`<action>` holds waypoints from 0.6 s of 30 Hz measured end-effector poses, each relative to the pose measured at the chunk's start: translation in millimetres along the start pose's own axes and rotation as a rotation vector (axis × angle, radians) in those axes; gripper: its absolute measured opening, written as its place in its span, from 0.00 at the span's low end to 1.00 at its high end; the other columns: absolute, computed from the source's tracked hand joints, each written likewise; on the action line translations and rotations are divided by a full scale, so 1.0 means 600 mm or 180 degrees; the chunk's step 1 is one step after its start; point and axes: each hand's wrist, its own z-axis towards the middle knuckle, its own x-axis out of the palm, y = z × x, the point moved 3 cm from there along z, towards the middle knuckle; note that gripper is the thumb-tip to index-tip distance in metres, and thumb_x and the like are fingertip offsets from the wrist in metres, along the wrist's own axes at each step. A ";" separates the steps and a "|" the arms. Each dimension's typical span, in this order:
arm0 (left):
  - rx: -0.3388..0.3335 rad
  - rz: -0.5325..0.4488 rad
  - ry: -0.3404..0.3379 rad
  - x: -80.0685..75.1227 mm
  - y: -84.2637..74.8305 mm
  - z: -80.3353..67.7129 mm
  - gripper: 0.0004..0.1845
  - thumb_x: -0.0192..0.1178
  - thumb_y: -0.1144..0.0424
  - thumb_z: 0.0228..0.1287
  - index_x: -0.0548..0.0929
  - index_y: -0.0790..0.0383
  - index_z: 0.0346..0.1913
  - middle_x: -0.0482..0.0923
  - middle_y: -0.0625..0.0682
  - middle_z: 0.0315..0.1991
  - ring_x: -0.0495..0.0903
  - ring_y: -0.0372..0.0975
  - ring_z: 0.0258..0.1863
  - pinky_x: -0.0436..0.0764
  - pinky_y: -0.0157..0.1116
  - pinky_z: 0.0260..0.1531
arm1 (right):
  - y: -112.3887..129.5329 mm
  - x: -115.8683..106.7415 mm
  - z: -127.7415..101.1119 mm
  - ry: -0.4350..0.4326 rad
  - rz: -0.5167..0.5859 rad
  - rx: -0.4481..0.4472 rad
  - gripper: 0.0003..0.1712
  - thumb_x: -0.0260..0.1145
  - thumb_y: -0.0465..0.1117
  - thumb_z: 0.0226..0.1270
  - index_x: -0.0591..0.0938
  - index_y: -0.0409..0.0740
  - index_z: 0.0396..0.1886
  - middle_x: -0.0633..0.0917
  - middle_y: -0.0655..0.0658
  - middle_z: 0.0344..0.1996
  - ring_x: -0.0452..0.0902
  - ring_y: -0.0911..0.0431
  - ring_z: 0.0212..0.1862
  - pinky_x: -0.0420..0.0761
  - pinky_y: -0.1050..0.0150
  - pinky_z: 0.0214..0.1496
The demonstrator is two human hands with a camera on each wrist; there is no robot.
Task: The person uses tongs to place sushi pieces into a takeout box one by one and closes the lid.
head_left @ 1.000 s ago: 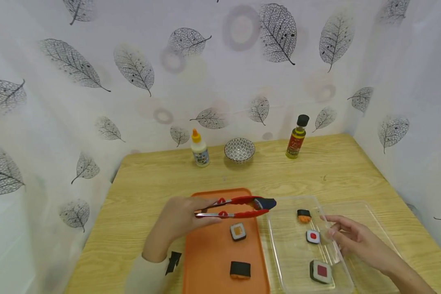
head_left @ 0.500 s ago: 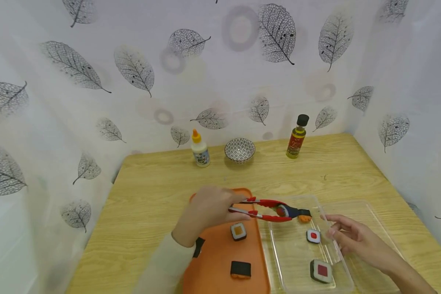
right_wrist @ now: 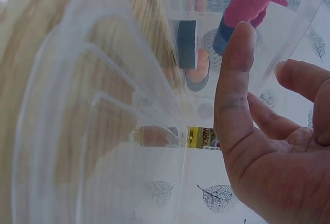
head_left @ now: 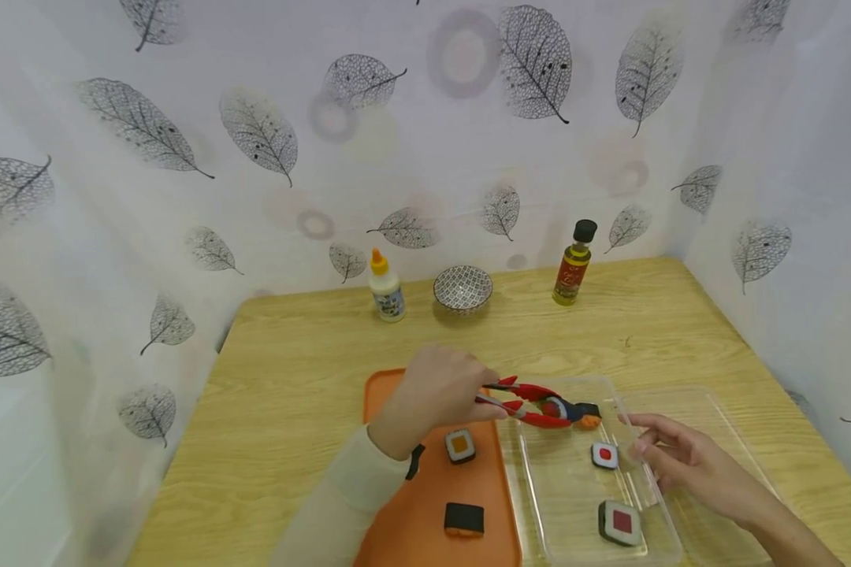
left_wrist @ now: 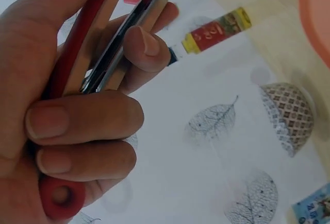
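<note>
My left hand (head_left: pixel 477 389) grips red tongs (head_left: pixel 532 402), which pinch a dark sushi piece (head_left: pixel 557 408) just above the back of a clear plastic container (head_left: pixel 560 488). The piece hangs next to an orange-bottomed sushi piece (head_left: pixel 589 420) lying there. In the left wrist view my fingers (left_wrist: pixel 87 116) curl round the tong handles (left_wrist: pixel 129 28). My right hand (head_left: pixel 644 449) rests with relaxed fingers against the container's right wall; its thumb (right_wrist: pixel 237 69) lies on the clear plastic. Two red-centred rolls (head_left: pixel 604 454) (head_left: pixel 620 524) lie in the container.
An orange tray (head_left: pixel 411 504) left of the container carries two more sushi pieces (head_left: pixel 459 446) (head_left: pixel 464 520). A clear lid (head_left: pixel 709 417) lies to the right. At the back of the wooden table stand a glue bottle (head_left: pixel 385 293), a patterned bowl (head_left: pixel 462 287) and an oil bottle (head_left: pixel 573 264).
My left hand has carried the tongs and the dark piece rightward from above the tray to over the container, beside the orange piece. The right hand has stayed put.
</note>
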 end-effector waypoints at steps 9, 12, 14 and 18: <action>-0.0057 0.0395 0.0096 -0.008 -0.027 0.021 0.30 0.61 0.20 0.58 0.76 0.42 0.20 0.51 0.41 0.14 0.52 0.33 0.15 0.49 0.34 0.16 | -0.002 0.001 0.000 0.0021 -0.0002 0.0039 0.29 0.48 0.33 0.87 0.68 0.61 0.79 0.86 0.56 0.51 0.85 0.62 0.46 0.87 0.59 0.35; -0.0042 0.0437 0.0076 -0.004 -0.033 0.023 0.33 0.62 0.20 0.57 0.70 0.44 0.18 0.49 0.42 0.15 0.51 0.33 0.16 0.49 0.33 0.16 | -0.001 0.002 0.000 0.0008 -0.0044 0.0041 0.29 0.48 0.33 0.87 0.68 0.59 0.79 0.86 0.56 0.51 0.86 0.62 0.45 0.86 0.59 0.35; -0.0049 0.0493 0.0080 -0.003 -0.035 0.024 0.34 0.62 0.20 0.57 0.68 0.45 0.17 0.49 0.42 0.15 0.50 0.33 0.16 0.49 0.33 0.16 | 0.001 0.001 0.000 0.0003 -0.0062 0.0051 0.29 0.48 0.34 0.87 0.69 0.61 0.79 0.86 0.56 0.51 0.85 0.62 0.45 0.86 0.59 0.35; -0.0106 0.0539 0.0088 -0.004 -0.036 0.022 0.36 0.61 0.19 0.57 0.66 0.46 0.17 0.46 0.42 0.16 0.46 0.34 0.17 0.47 0.33 0.17 | 0.004 -0.001 0.000 0.0005 -0.0078 0.0059 0.29 0.47 0.34 0.87 0.69 0.61 0.79 0.86 0.56 0.51 0.86 0.62 0.45 0.86 0.59 0.35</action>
